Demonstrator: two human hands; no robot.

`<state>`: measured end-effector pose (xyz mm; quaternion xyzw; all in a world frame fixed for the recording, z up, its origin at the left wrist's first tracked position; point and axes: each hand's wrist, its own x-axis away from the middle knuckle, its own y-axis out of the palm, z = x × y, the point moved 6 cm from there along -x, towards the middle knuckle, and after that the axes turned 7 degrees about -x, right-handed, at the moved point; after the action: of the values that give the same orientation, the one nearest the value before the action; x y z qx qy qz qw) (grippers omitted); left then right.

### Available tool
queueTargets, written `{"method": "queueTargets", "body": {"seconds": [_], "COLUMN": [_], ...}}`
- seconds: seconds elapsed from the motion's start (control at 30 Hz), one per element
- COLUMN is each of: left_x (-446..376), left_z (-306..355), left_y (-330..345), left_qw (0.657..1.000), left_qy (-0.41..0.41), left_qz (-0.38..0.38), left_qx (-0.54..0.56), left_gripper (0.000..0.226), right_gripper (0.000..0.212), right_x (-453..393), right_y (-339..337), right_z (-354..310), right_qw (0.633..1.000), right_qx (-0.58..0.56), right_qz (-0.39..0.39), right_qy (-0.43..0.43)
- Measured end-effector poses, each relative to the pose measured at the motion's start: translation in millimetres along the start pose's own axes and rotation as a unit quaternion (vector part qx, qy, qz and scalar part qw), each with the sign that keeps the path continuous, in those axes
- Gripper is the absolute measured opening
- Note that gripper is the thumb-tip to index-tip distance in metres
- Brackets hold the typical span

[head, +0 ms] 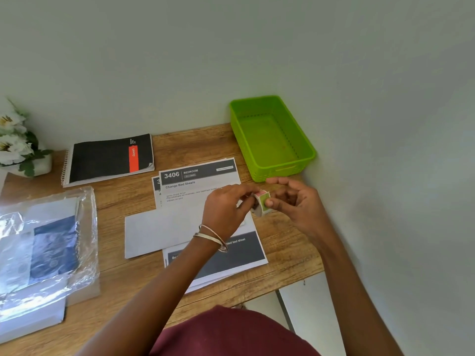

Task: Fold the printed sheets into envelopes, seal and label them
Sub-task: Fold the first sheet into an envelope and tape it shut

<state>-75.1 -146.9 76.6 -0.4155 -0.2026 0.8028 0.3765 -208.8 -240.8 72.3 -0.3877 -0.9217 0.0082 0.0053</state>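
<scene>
You pinched a small sticker roll (262, 202) between both hands, left hand (226, 209) and right hand (295, 201), above the printed sheets (200, 186). A white envelope (164, 229) lay across those sheets on the wooden table (195, 142). A green basket (272, 137) stood just beside your right hand, a black notebook (108, 158) farther left.

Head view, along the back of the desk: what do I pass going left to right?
White flowers → black notebook → printed sheets → green basket, which sits in the corner against the wall.
</scene>
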Motion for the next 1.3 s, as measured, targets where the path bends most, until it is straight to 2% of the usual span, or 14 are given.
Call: {"method": "queueTargets", "body": {"seconds": [0.13,0.27,0.4,0.5,0.6,0.73,0.9,1.0,1.13,1.3], "left_x": [2,3,5,7,8,5,-14,-25,-32,-30], "left_z": [-4,-10,-23,-34,-38,-35,-26,-21,-16,-12], "left_y": [-1,1,7,13,22,38,71,97,121,126], "left_qw": [1.000,0.998,0.986,0.970,0.959,0.953,0.951,0.941,0.928,0.933], "left_qy": [-0.029,-0.067,-0.157,-0.230,-0.264,-0.277,-0.249,-0.232,-0.231,-0.254], "left_qz": [0.001,-0.010,-0.023,-0.060,-0.093,-0.118,-0.175,-0.212,-0.227,-0.217], "left_qx": [0.003,0.012,0.043,0.041,0.036,0.038,-0.053,-0.124,-0.187,-0.132], "left_gripper": [0.016,0.015,0.013,0.008,0.007,0.007,0.017,0.020,0.024,0.029], "right_gripper": [0.017,0.016,0.014,0.011,0.017,0.023,0.018,0.016,0.014,0.011], "right_x": [3,7,12,16,17,21,21,18,13,6], "right_y": [3,4,2,-7,-21,-40,-63,-75,-84,-85], "right_z": [0,-4,-7,-9,-1,16,22,21,21,26], "right_qw": [1.000,0.999,0.999,0.990,0.959,0.928,0.915,0.915,0.919,0.925], "right_qx": [0.019,0.009,-0.011,-0.111,-0.238,-0.263,-0.252,-0.237,-0.221,-0.203], "right_qz": [0.005,0.031,0.043,0.081,0.144,0.231,0.286,0.302,0.307,0.300], "right_qy": [0.010,0.004,-0.004,0.012,0.061,0.131,0.135,0.124,0.113,0.112]}}
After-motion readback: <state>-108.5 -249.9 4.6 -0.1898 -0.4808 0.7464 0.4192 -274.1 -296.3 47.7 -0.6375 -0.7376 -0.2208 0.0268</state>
